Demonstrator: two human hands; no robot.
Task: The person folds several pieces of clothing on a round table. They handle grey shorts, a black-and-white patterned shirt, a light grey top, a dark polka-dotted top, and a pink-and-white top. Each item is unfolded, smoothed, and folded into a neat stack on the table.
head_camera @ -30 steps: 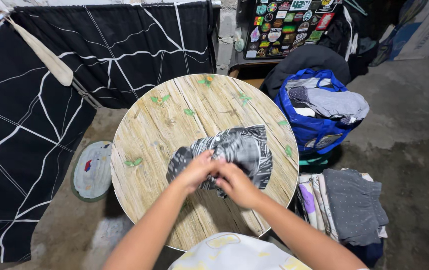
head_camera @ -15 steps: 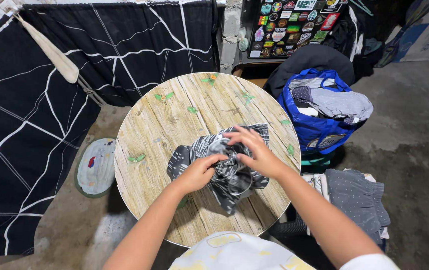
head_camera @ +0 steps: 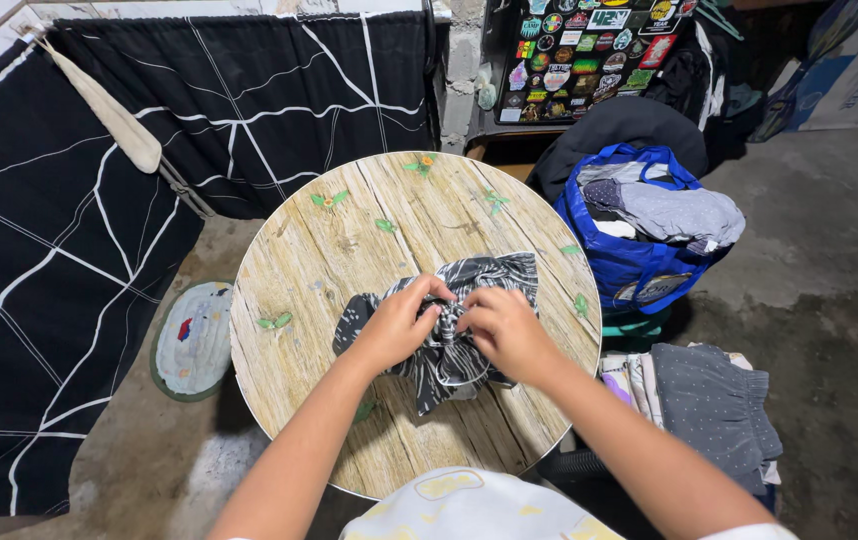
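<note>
Mat: a round patchwork mat (head_camera: 189, 338) lies on the floor, left of the table.
Table: round, wood-patterned table (head_camera: 299, 290).
Left hand (head_camera: 396, 328): fingers pinch the black-and-white garment (head_camera: 469, 350), bunched mid-table.
Right hand (head_camera: 504, 332): grips the same cloth.
Bag: a blue bag (head_camera: 629, 260) holds clothes.

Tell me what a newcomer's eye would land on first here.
Both hands, left hand and right hand, grip a black-and-white patterned cloth at the middle of a round wood-print table. To the right sits a blue bag stuffed with clothes; black sheets with white lines hang at left.
</note>
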